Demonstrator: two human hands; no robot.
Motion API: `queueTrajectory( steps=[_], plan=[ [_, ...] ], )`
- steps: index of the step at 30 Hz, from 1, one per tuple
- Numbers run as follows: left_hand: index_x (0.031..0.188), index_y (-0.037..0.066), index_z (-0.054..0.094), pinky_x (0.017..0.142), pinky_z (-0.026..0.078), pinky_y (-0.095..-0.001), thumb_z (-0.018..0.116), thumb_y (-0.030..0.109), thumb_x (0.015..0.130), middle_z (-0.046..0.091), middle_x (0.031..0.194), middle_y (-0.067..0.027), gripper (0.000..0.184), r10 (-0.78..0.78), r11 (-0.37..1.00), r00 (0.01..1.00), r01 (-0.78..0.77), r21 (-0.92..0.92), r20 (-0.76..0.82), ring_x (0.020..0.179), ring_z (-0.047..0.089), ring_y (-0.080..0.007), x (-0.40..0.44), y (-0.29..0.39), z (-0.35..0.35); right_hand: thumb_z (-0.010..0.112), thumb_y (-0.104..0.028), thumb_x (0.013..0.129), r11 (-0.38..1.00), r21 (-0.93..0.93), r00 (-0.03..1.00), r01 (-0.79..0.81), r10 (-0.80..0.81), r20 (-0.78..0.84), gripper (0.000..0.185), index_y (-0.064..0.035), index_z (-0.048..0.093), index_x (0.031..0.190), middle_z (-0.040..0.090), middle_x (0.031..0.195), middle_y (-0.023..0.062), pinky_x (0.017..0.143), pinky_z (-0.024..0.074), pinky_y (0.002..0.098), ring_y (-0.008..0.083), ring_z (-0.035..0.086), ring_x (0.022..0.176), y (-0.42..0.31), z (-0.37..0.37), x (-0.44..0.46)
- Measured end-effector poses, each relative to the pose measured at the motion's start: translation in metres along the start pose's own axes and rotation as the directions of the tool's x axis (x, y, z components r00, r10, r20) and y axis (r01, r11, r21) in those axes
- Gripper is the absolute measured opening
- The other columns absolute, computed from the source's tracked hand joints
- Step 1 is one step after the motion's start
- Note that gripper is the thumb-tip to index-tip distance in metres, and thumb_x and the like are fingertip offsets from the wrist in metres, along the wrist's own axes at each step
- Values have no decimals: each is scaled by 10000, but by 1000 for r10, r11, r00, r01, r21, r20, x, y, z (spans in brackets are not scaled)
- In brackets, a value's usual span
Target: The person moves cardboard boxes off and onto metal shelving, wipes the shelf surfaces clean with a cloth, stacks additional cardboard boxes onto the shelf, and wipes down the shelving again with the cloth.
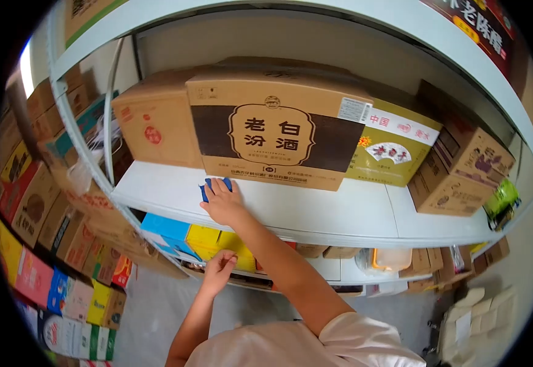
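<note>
My right hand (225, 205) reaches across the white shelf (315, 211) and presses a folded blue cloth (205, 192) onto its surface. The fingers lie over the cloth, close to the lower front edge of a large brown carton (279, 131) with a dark band and Chinese lettering. Lower down, in front of the shelf edge, hangs my left hand (220, 270). Its fingers are curled in, with nothing visible in them, and behind it is a yellow box (208, 240) on the shelf below.
On the same shelf stand a plain brown carton (159, 122), a green-gold carton (384, 153) and stacked brown cartons (456, 177). A blue box (169, 231) sits underneath. Stacked boxes (58, 232) line the left side. A cream chair (477, 324) is at lower right.
</note>
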State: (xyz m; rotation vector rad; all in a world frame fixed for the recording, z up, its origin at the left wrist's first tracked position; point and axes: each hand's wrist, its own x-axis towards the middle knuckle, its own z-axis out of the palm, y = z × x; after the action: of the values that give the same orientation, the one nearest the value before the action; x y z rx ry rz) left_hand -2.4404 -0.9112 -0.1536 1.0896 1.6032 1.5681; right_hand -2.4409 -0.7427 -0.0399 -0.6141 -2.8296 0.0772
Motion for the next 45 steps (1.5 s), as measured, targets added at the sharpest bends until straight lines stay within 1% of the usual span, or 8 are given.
queueTrajectory(
  steps=[8,9,16,24,32,36,38,45],
  plan=[
    [956,-25,573,733,459,-252,538,19,881,619,844,-70,94,307,919,933,-342,194,191,775,577,-130,44,58,8,334,-410,965,961,-49,960,-272,267,-84,528,-103,373,1392,302,1477,109,1104,152,487,227,247,1379,80,-9,-60],
    [973,-16,595,719,485,-286,577,42,857,649,870,-124,131,332,913,922,-367,177,199,791,636,-204,46,63,15,337,-399,965,944,-62,945,-325,321,-66,519,-106,378,1392,304,1478,97,1107,158,485,233,250,1377,87,-20,-75],
    [1005,2,588,768,476,-329,594,85,852,628,937,-144,174,393,882,798,-468,60,457,858,621,-256,51,71,60,360,-295,957,827,-82,830,-556,549,-99,460,-106,407,1373,323,1469,80,1092,218,505,241,281,1363,168,-46,-156],
    [1005,20,589,790,455,-381,609,62,809,602,940,-159,201,516,749,739,-635,191,433,888,571,-336,58,112,88,362,-325,956,711,-82,714,-698,684,-153,485,-87,394,1378,311,1470,98,1098,219,497,265,265,1367,250,-64,-200],
    [958,23,604,808,439,-405,624,18,757,599,926,-153,201,628,636,670,-735,235,395,920,545,-341,73,123,139,286,-421,962,726,-106,719,-680,688,98,562,-130,278,1443,192,1524,62,1121,140,500,225,153,1408,315,-98,-222],
    [944,29,610,821,434,-409,623,8,746,605,946,-145,199,710,548,617,-786,285,339,953,528,-343,89,131,160,291,-431,961,612,-91,617,-786,786,-34,573,-127,266,1446,183,1526,69,1119,137,505,224,146,1410,352,-101,-253],
    [939,26,609,823,435,-409,620,-4,742,610,957,-147,199,676,605,670,-742,289,307,955,534,-344,91,130,170,292,-436,960,548,-77,552,-833,833,-38,579,-123,265,1446,181,1526,77,1116,140,509,226,146,1409,362,-107,-277],
    [877,28,601,742,472,-393,632,-16,722,632,904,-128,164,721,498,647,-732,465,246,855,582,-328,94,114,201,314,-439,953,655,-69,654,-753,731,-192,555,-117,361,1402,298,1479,100,1116,155,493,253,237,1380,333,-109,-361]
  ],
)
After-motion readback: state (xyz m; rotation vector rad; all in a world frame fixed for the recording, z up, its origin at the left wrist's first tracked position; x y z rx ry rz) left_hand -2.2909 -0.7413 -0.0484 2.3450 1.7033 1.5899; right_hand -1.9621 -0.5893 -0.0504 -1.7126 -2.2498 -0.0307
